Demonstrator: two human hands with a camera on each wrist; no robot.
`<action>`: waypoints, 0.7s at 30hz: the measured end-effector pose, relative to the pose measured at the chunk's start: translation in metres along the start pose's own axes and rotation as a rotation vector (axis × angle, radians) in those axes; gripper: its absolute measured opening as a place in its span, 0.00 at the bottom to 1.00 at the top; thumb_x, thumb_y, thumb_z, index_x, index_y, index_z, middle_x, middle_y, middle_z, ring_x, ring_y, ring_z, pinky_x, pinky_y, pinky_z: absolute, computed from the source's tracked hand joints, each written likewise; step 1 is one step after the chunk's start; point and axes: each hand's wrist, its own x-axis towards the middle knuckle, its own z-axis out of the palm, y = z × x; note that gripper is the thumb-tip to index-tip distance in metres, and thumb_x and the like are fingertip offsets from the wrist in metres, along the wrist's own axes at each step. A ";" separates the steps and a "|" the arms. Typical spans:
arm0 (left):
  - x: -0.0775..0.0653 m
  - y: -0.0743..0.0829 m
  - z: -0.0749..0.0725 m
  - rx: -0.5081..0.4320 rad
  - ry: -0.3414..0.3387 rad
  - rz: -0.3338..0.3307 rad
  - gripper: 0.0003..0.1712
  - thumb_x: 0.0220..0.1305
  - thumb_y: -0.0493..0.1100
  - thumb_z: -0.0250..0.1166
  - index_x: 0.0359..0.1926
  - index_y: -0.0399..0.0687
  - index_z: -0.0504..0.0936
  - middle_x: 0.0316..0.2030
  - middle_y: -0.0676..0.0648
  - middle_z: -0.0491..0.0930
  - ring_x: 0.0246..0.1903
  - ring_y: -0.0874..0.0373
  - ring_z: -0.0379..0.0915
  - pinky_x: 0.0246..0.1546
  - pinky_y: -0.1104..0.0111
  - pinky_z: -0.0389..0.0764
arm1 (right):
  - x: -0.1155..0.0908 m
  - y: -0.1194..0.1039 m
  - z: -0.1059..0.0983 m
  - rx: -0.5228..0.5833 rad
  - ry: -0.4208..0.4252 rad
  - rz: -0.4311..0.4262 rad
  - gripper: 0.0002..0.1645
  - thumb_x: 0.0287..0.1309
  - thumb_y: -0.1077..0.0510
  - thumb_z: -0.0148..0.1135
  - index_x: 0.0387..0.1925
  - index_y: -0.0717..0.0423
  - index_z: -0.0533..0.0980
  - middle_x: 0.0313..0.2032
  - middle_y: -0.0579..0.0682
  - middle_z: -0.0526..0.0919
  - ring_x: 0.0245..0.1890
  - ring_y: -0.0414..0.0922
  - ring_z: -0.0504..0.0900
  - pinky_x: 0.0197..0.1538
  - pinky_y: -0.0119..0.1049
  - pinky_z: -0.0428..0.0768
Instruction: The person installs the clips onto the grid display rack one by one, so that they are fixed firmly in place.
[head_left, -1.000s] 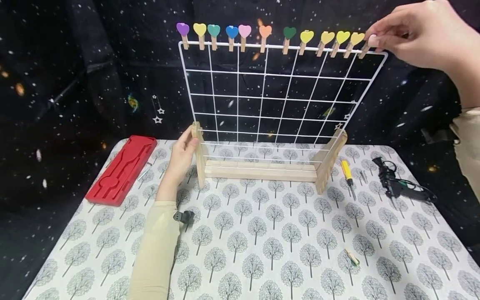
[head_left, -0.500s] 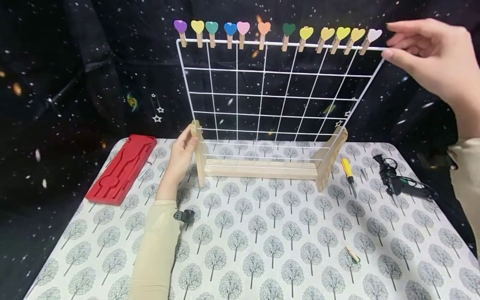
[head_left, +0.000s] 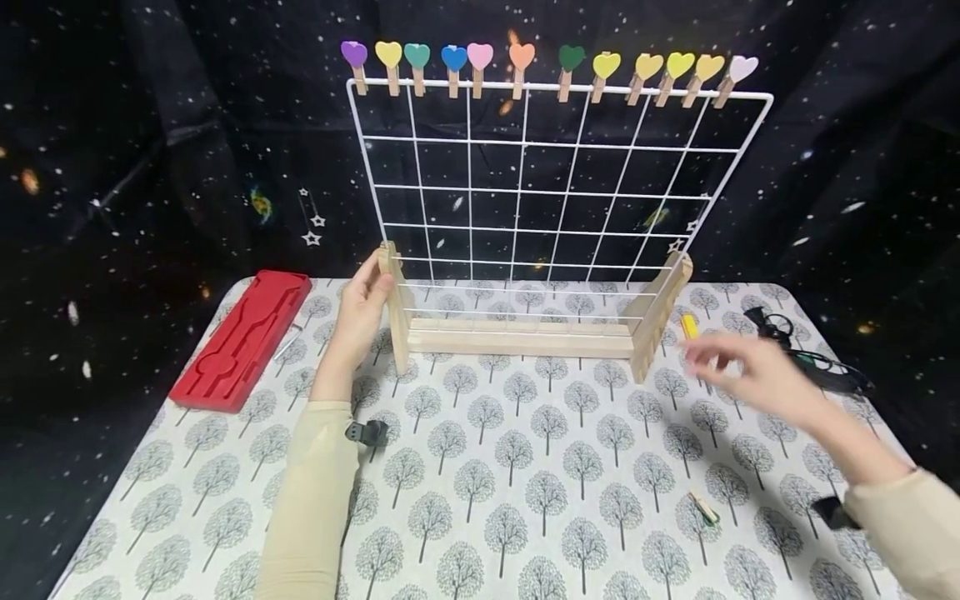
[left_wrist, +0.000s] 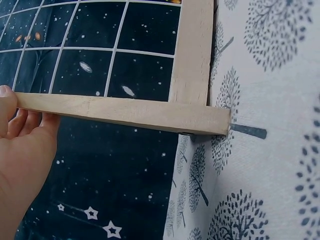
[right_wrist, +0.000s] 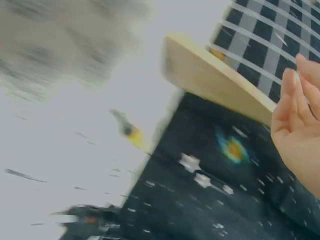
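Note:
A white wire grid (head_left: 525, 193) stands in a wooden stand (head_left: 517, 339). Heart-topped clothespins in several colours line its top bar, with a white-heart clothespin (head_left: 741, 71) at the right end. My left hand (head_left: 356, 321) grips the upper end of the stand's left side piece (left_wrist: 125, 114), thumb and fingers on opposite faces. Holding nothing, my right hand (head_left: 757, 379) is in the air above the table's right side, partly covering the yellow screwdriver (head_left: 688, 325). One loose clothespin with a green heart (head_left: 703, 508) lies on the cloth, nearer the front. The right wrist view is blurred.
At the left lies a red moulded tray (head_left: 242, 340), with a thin metal tool (head_left: 288, 340) beside it. A black cordless tool with a cable (head_left: 825, 371) lies at the far right. Behind the table hangs a dark star-patterned cloth (head_left: 187, 167).
My right hand let go of the white-heart clothespin, which stays clipped on the bar. It then dropped from the grid's top right corner to low over the table. My left hand stays put.

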 end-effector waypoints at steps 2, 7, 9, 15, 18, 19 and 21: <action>0.000 0.000 0.001 -0.001 -0.003 0.007 0.27 0.63 0.46 0.48 0.63 0.53 0.56 0.59 0.43 0.62 0.59 0.54 0.58 0.61 0.64 0.59 | -0.020 0.002 0.020 -0.017 -0.031 -0.065 0.20 0.43 0.64 0.63 0.43 0.56 0.75 0.27 0.36 0.76 0.26 0.29 0.70 0.27 0.23 0.73; 0.000 -0.001 0.001 -0.002 -0.009 0.017 0.27 0.63 0.47 0.48 0.63 0.53 0.57 0.59 0.43 0.63 0.58 0.56 0.59 0.60 0.66 0.59 | -0.068 0.003 0.047 -0.005 -0.059 -0.090 0.19 0.40 0.62 0.66 0.40 0.53 0.76 0.28 0.33 0.75 0.26 0.28 0.71 0.27 0.24 0.75; 0.000 0.000 0.001 -0.009 -0.005 0.019 0.27 0.63 0.47 0.47 0.63 0.53 0.57 0.58 0.43 0.63 0.58 0.56 0.59 0.61 0.67 0.59 | -0.085 0.004 0.052 0.006 -0.072 -0.094 0.19 0.38 0.59 0.68 0.39 0.48 0.77 0.30 0.33 0.76 0.28 0.28 0.73 0.29 0.22 0.75; 0.000 0.000 0.000 0.002 -0.002 0.020 0.27 0.63 0.47 0.47 0.63 0.54 0.57 0.59 0.44 0.63 0.59 0.58 0.58 0.61 0.68 0.58 | -0.124 0.006 0.063 0.030 -0.119 -0.103 0.25 0.32 0.54 0.71 0.40 0.39 0.76 0.39 0.35 0.77 0.40 0.31 0.74 0.46 0.10 0.64; 0.000 -0.001 0.001 0.004 0.001 0.022 0.27 0.63 0.47 0.47 0.63 0.55 0.57 0.59 0.45 0.63 0.59 0.58 0.58 0.61 0.68 0.59 | -0.133 0.008 0.068 0.031 -0.133 -0.109 0.27 0.33 0.51 0.70 0.43 0.39 0.75 0.42 0.37 0.77 0.45 0.32 0.72 0.52 0.09 0.57; 0.000 -0.001 0.001 0.004 0.001 0.022 0.27 0.63 0.47 0.47 0.63 0.55 0.57 0.59 0.45 0.63 0.59 0.58 0.58 0.61 0.68 0.58 | -0.134 0.008 0.069 0.025 -0.132 -0.106 0.28 0.33 0.49 0.70 0.44 0.39 0.75 0.43 0.38 0.76 0.47 0.33 0.71 0.53 0.09 0.56; 0.000 -0.001 0.001 0.000 0.001 0.019 0.27 0.63 0.47 0.47 0.63 0.55 0.57 0.59 0.45 0.62 0.59 0.58 0.57 0.61 0.67 0.58 | -0.135 0.009 0.071 0.011 -0.137 -0.093 0.29 0.33 0.48 0.69 0.45 0.39 0.74 0.44 0.38 0.76 0.48 0.34 0.71 0.54 0.09 0.53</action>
